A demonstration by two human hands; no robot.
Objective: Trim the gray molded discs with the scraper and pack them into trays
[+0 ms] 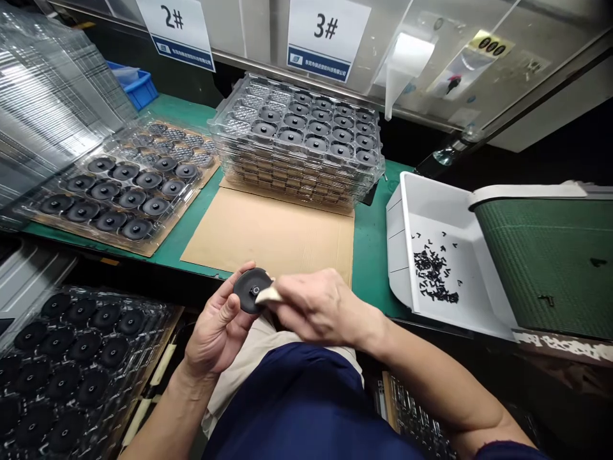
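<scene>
- The left hand (218, 329) is curling around the black disc (249, 290), with the fingers (238, 279) cupping its rim and the thumb lying against its lower edge.
- The right hand (318, 306) is closing in a pinch on a pale cloth (267, 294) and pressing it against the face of the disc, near the disc's centre hole.
- The disc is sitting between both hands, tilted up above the person's lap and touching both the left fingers and the cloth.
- A dark blue shirt (297, 402) and beige trousers (234, 377) are showing directly below the hands.
- A clear plastic tray (81, 364) holding rows of black discs is sitting below and to the left of the left hand.
- Another tray of black discs (119, 195) is lying on the green bench (378, 243), ahead and to the left.
- A tall stack of clear trays (297, 137) is standing on a cardboard sheet (268, 230), straight ahead of the hands.
- A white bin (400, 223) is standing to the right, holding a loose heap of small black pieces (433, 275).
- A green conveyor belt (546, 268) is running just beside the bin.
- Signs marked 2# (175, 22) and 3# (325, 38) are hanging above the bench, and a blue crate (138, 89) is sitting behind the trays on the left.
</scene>
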